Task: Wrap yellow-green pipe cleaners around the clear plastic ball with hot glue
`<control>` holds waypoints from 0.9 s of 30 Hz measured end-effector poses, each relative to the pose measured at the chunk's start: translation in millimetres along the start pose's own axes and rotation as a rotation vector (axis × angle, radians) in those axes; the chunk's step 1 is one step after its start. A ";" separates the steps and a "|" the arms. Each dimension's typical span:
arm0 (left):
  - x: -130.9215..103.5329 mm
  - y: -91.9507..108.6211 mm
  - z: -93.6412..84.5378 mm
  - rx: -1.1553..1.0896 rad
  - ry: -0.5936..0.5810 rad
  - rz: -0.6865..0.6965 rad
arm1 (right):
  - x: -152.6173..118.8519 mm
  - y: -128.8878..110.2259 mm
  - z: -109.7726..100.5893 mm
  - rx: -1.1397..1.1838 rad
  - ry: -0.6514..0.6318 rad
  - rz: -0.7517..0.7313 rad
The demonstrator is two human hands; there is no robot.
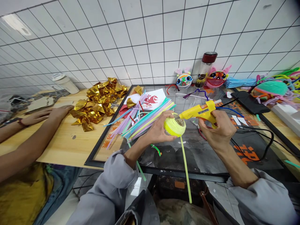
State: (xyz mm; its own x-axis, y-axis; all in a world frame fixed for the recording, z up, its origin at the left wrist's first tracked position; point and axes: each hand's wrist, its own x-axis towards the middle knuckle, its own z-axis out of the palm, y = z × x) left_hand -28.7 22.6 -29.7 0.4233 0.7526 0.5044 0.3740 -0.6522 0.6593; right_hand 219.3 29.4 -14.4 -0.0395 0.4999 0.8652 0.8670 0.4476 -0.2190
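Observation:
My left hand (160, 128) is closed around a round, hollow form wrapped in yellow pipe cleaner (176, 127). One loose yellow strand (186, 168) hangs from it past the table's front edge. In my right hand (219, 126) is a yellow hot glue gun (199, 112), gripped by its handle. The nozzle points left and meets the upper rim of the yellow form; whether glue is coming out I cannot make out. Left of the form lies a bundle of pastel pipe cleaners (147, 120), partly behind my left hand.
Gold foil pieces (100, 100) are heaped on the left, beside a co-worker's hands (53, 114). Two decorated animal heads (184, 79) and a lidded bottle (206, 68) stand at the back. A phone (250, 102), black cables (264, 140) and red-handled pliers (201, 132) lie right.

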 end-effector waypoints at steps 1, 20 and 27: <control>0.0 0.4 -0.2 0.001 -0.002 -0.001 | 0.1 0.0 -0.3 0.001 -0.002 -0.005; -0.6 4.8 -2.5 0.057 -0.013 0.038 | -0.7 10.4 3.0 0.019 0.134 -0.150; -0.9 2.6 -1.2 0.054 -0.009 0.054 | 0.5 9.3 3.0 0.028 0.168 -0.233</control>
State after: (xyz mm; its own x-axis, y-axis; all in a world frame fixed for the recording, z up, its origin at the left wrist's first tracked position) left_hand -29.1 20.3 -27.8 0.4513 0.7156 0.5332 0.3944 -0.6959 0.6001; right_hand 225.9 36.0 -17.4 -0.1505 0.2522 0.9559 0.8301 0.5574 -0.0163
